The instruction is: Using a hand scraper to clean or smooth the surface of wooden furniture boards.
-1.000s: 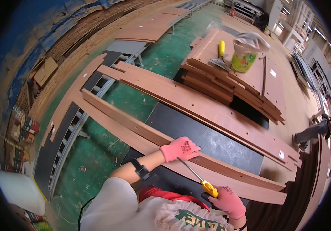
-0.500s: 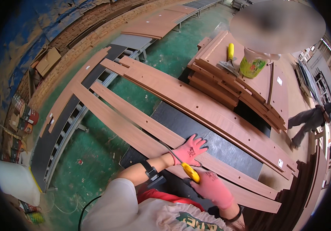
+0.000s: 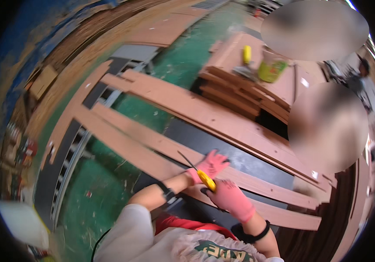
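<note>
My left hand (image 3: 213, 164), in a pink glove with dark fingertips, rests with fingers spread on a narrow wood-coloured board (image 3: 257, 184). My right hand (image 3: 234, 200), also gloved in pink, is closed round the yellow handle of a screwdriver (image 3: 206, 180). Its thin dark shaft points up and to the left, passing in front of my left wrist. A second narrow board (image 3: 124, 142) lies nearer to me, partly hidden by my forearms. Whether the screwdriver touches a board is hard to tell.
Beyond lies a wider board (image 3: 178, 102) with small holes. At the back right, stacked panels (image 3: 235, 94) carry a yellow-green bucket (image 3: 271, 70) and a yellow-handled tool (image 3: 247, 54). A roller conveyor (image 3: 72, 153) runs along the left. People stand at the right.
My right hand has risen slightly and moved left with the screwdriver. My left hand still lies spread on the board. The whole view has shifted a little and blurred.
</note>
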`<act>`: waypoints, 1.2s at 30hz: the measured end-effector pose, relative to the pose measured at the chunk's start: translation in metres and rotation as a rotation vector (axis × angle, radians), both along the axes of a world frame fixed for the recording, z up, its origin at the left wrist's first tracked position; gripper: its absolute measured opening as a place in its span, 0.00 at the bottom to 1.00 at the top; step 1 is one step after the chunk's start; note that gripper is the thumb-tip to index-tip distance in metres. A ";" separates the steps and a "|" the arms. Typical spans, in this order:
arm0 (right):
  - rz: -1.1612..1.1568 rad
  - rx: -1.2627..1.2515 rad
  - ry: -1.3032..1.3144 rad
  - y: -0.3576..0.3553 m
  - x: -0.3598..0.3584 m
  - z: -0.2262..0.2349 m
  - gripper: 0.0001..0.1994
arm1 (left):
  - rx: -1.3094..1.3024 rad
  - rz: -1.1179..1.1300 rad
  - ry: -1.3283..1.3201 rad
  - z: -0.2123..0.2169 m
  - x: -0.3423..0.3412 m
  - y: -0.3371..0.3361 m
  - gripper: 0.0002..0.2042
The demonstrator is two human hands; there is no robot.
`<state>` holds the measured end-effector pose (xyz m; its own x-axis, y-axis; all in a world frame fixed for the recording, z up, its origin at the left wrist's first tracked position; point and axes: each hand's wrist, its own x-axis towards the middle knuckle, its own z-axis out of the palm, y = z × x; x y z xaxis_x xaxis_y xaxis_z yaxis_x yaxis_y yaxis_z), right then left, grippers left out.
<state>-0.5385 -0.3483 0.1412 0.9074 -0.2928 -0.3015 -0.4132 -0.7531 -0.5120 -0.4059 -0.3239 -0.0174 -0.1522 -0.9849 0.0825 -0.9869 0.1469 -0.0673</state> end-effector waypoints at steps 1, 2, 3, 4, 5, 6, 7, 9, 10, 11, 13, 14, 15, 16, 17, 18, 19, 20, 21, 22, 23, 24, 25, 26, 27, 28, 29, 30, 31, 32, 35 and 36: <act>-0.181 0.289 0.237 -0.014 -0.033 0.003 0.19 | -0.068 -0.043 0.312 -0.002 0.005 0.007 0.41; -0.231 0.235 0.155 -0.024 -0.068 0.003 0.19 | -0.034 -0.004 0.400 -0.003 0.012 0.006 0.42; -0.435 0.270 0.253 -0.038 -0.108 0.005 0.21 | -0.098 0.063 0.394 -0.001 0.012 0.013 0.42; -0.640 0.411 0.278 -0.048 -0.154 0.008 0.22 | -0.170 0.008 0.478 0.003 0.019 0.012 0.41; -0.856 0.263 0.398 -0.057 -0.191 0.006 0.23 | -0.090 0.056 0.403 0.008 0.018 0.010 0.41; -1.131 0.289 0.386 -0.066 -0.230 0.007 0.23 | -0.100 0.027 0.394 0.013 0.019 0.007 0.38; -1.177 0.120 0.442 -0.072 -0.270 0.012 0.21 | -0.014 0.052 0.440 0.020 0.017 0.003 0.37; -1.583 0.085 0.271 -0.060 -0.328 0.019 0.16 | 0.029 0.035 0.483 0.033 0.019 -0.001 0.34; -1.669 0.107 0.193 -0.050 -0.351 0.023 0.15 | 0.066 0.048 0.457 0.038 0.019 -0.004 0.33; -1.705 0.101 0.124 -0.042 -0.369 0.025 0.14 | 0.046 -0.002 0.455 0.043 0.018 -0.007 0.33; -1.742 0.244 -0.006 -0.026 -0.385 0.016 0.10 | 0.154 0.049 0.464 0.053 0.018 -0.008 0.34; -1.751 0.306 -0.041 -0.017 -0.388 0.009 0.10 | 0.120 0.025 0.432 0.058 0.016 -0.010 0.33; -1.752 0.335 -0.069 -0.010 -0.388 0.000 0.10 | 0.063 -0.026 0.438 0.064 0.014 -0.011 0.33; -1.730 0.354 -0.012 -0.003 -0.387 -0.006 0.10 | 0.045 -0.049 0.432 0.071 0.013 -0.014 0.33; -1.701 0.373 0.051 0.001 -0.386 -0.012 0.10 | 0.037 -0.063 0.427 0.078 0.012 -0.016 0.33; -1.732 0.456 0.018 0.006 -0.383 -0.017 0.11 | -0.006 -0.084 0.402 0.087 0.013 -0.019 0.33; -1.729 0.462 0.020 0.008 -0.381 -0.021 0.11 | -0.043 -0.096 0.389 0.096 0.014 -0.023 0.32; -1.712 0.419 0.041 0.009 -0.378 -0.023 0.11 | -0.041 -0.097 0.377 0.105 0.016 -0.028 0.32; -1.678 0.358 0.049 0.010 -0.374 -0.025 0.11 | -0.070 -0.108 0.365 0.114 0.019 -0.032 0.32; -1.591 0.216 0.136 0.011 -0.371 -0.024 0.11 | -0.062 -0.114 0.366 0.122 0.022 -0.036 0.31; -1.595 0.267 0.109 0.011 -0.366 -0.023 0.11 | -0.060 -0.109 0.353 0.129 0.026 -0.040 0.31; -1.618 0.302 0.084 0.013 -0.364 -0.021 0.10 | -0.054 -0.105 0.381 0.134 0.030 -0.045 0.31; -1.637 0.306 0.074 0.014 -0.361 -0.018 0.10 | -0.064 -0.114 0.413 0.137 0.032 -0.049 0.32; -1.657 0.367 0.053 0.016 -0.359 -0.016 0.10 | -0.074 -0.113 0.434 0.139 0.036 -0.054 0.32; -1.688 0.389 0.028 0.017 -0.356 -0.015 0.10 | -0.077 -0.139 0.432 0.139 0.039 -0.061 0.32; -1.713 0.491 0.002 0.018 -0.354 -0.013 0.11 | -0.090 -0.132 0.440 0.138 0.043 -0.068 0.32; -1.736 0.591 -0.025 0.019 -0.352 -0.012 0.11 | -0.093 -0.113 0.447 0.136 0.047 -0.077 0.32; -1.710 0.575 0.001 0.020 -0.351 -0.011 0.13 | -0.101 -0.118 0.488 0.134 0.051 -0.086 0.32; -1.741 0.586 -0.027 0.021 -0.349 -0.010 0.13 | -0.105 -0.148 0.493 0.131 0.055 -0.095 0.32; -1.741 0.580 -0.033 0.021 -0.347 -0.009 0.14 | -0.116 -0.141 0.499 0.128 0.060 -0.105 0.32; -1.757 0.553 -0.008 0.021 -0.342 -0.005 0.15 | -0.108 -0.130 0.508 0.118 0.074 -0.133 0.32; -1.732 0.526 0.027 0.021 -0.341 -0.004 0.15 | -0.085 -0.099 0.512 0.113 0.080 -0.142 0.32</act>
<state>-0.8793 -0.3277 0.1368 -0.2951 -0.6785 -0.6727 -0.4803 0.7140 -0.5094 -0.3259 -0.4655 0.0961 -0.1633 -0.9544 0.2500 -0.8782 0.2561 0.4040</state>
